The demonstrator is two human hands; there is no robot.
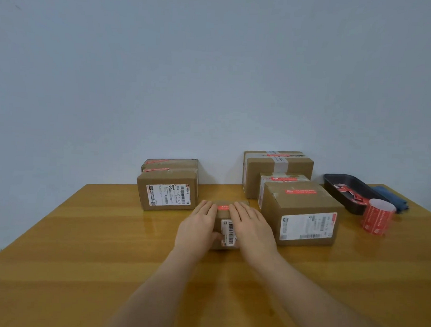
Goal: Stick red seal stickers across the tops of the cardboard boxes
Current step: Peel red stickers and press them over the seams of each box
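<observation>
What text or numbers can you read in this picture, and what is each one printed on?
"507-P802 T70", roughly, as it is small: white label on the left box.
Too blurred: red seal sticker, barcode label, right box's label, sticker roll.

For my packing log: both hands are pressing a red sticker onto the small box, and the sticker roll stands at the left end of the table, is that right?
Nearly. The head view shows the sticker roll at the right end, beside the black tray. The left hand and right hand do press the red sticker onto the small box.
</observation>
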